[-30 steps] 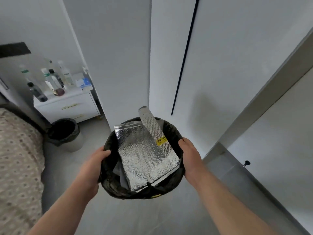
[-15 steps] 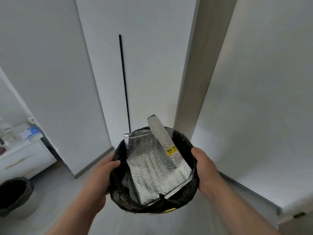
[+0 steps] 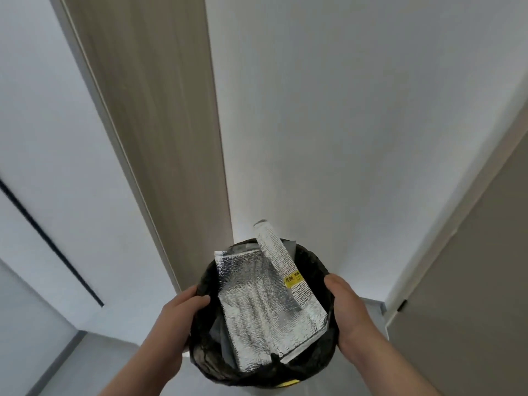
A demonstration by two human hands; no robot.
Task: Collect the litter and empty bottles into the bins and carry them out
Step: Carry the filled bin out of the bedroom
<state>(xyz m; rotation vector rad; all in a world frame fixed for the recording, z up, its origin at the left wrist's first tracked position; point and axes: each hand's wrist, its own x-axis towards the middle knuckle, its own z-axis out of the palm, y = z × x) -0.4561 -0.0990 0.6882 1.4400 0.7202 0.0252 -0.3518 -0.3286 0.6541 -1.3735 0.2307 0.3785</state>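
I carry a round bin lined with a black bag (image 3: 320,364) at waist height in front of me. My left hand (image 3: 180,312) grips its left rim and my right hand (image 3: 347,307) grips its right rim. A crumpled silver foil bag (image 3: 257,307) fills the bin, and its flap with a yellow label (image 3: 293,279) sticks up past the far rim. Whatever lies under the foil is hidden.
A beige door frame (image 3: 160,138) stands straight ahead, with white wall (image 3: 343,124) to its right. A grey-brown door (image 3: 471,295) edges in at the right. White panels with a dark slot (image 3: 48,241) run along the left. Grey floor (image 3: 94,364) shows below.
The view has swung right: the nightstand with bottles, the second bin and the bed have left the frame, and the door frame is now ahead. Both hands kept their hold on the bin.
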